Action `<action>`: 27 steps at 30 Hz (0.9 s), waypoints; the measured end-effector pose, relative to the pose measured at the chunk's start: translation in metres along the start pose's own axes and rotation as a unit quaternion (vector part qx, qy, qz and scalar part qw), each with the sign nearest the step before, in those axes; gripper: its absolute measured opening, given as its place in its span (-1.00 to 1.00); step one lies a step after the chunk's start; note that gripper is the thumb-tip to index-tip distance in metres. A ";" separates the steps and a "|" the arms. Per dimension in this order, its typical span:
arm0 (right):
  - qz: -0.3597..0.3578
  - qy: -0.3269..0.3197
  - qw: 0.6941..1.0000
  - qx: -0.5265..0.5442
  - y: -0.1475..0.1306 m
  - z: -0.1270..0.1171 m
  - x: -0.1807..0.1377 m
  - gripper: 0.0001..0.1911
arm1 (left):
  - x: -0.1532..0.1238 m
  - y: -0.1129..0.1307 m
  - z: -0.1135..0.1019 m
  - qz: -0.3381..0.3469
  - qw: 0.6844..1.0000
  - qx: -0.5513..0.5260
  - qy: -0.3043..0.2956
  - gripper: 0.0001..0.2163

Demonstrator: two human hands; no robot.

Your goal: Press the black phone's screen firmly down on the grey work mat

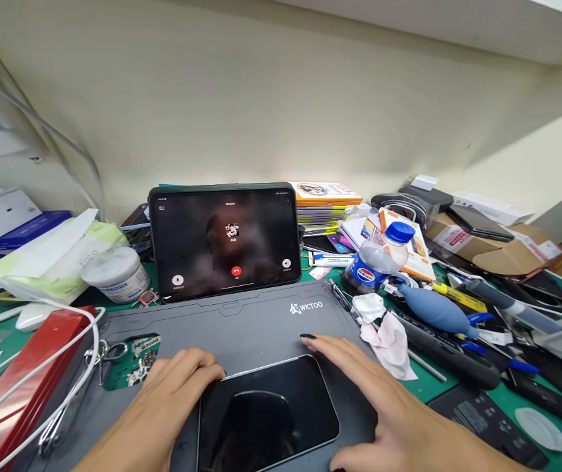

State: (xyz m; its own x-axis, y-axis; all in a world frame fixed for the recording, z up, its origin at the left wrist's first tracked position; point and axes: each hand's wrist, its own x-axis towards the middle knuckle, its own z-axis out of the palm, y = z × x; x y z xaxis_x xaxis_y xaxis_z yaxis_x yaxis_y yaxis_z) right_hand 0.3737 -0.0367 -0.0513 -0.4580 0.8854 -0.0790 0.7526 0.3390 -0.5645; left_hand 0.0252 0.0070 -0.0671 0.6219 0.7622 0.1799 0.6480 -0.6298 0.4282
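A dark tablet (266, 410) with a blank glossy screen lies flat on a grey work mat (261, 321) marked WKTOO. My left hand (173, 387) curls over the tablet's upper left edge, fingers bent onto the rim. My right hand (374, 400) lies beside its right edge with fingers stretched out flat on the mat, thumb near the lower right corner. A second tablet (223, 239) stands propped at the back of the mat, its screen lit with a call display and a red button.
A Pepsi bottle (376, 262), crumpled tissue (384, 324), blue air blower (431, 308) and several tools crowd the right. A white jar (116, 274), red box (25, 367), white cables (65, 367) and tweezers (59, 419) lie left. Books and boxes stack behind.
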 end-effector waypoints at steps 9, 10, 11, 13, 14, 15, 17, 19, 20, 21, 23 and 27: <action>0.007 -0.007 0.999 0.052 -0.004 -0.005 0.003 0.09 | -0.001 -0.004 0.006 -0.007 0.999 -0.034 0.003 -0.39; 0.001 -0.003 0.999 0.051 -0.004 -0.004 0.003 0.09 | -0.002 -0.005 0.007 -0.007 0.999 -0.033 0.008 -0.39; -0.007 -0.001 0.999 0.046 -0.003 -0.004 0.002 0.09 | -0.003 -0.007 0.008 -0.006 0.999 -0.031 0.011 -0.40; -0.026 -0.001 0.999 0.026 -0.003 -0.003 0.001 0.09 | -0.005 -0.008 0.009 0.000 0.999 -0.029 0.015 -0.43; -0.037 -0.004 0.999 0.014 -0.003 -0.002 0.001 0.08 | -0.005 -0.008 0.009 0.003 0.999 -0.029 0.015 -0.44; -0.047 -0.005 0.999 0.002 -0.002 -0.001 0.001 0.08 | -0.005 -0.008 0.009 0.005 0.999 -0.032 0.013 -0.45; -0.064 -0.003 0.998 -0.013 -0.002 0.000 0.002 0.08 | -0.004 -0.007 0.008 0.002 0.999 -0.044 0.008 -0.47; -0.077 0.005 0.997 -0.018 -0.001 0.001 0.003 0.08 | -0.004 -0.005 0.007 -0.007 0.998 -0.067 0.002 -0.49; -0.082 0.009 0.996 -0.019 0.000 0.002 0.003 0.09 | -0.004 -0.004 0.007 -0.014 0.996 -0.082 -0.001 -0.50; -0.085 0.012 0.996 -0.020 0.000 0.002 0.003 0.09 | -0.004 -0.003 0.007 -0.021 0.995 -0.099 -0.004 -0.51; -0.087 0.015 0.996 -0.022 0.000 0.003 0.002 0.08 | -0.006 -0.003 0.007 -0.031 0.991 -0.128 -0.009 -0.52; -0.087 0.014 0.996 -0.022 0.000 0.003 0.002 0.09 | -0.010 -0.002 0.009 -0.037 0.989 -0.140 -0.005 -0.48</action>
State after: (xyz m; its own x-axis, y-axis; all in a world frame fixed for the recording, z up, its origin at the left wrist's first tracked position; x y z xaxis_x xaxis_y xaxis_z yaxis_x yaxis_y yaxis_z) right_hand 0.3714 -0.0363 -0.0535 -0.5703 0.8204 0.0406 0.6833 0.5012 -0.5309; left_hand 0.0217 -0.0007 -0.0774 0.5835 0.8015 0.1306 0.5452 -0.5058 0.6685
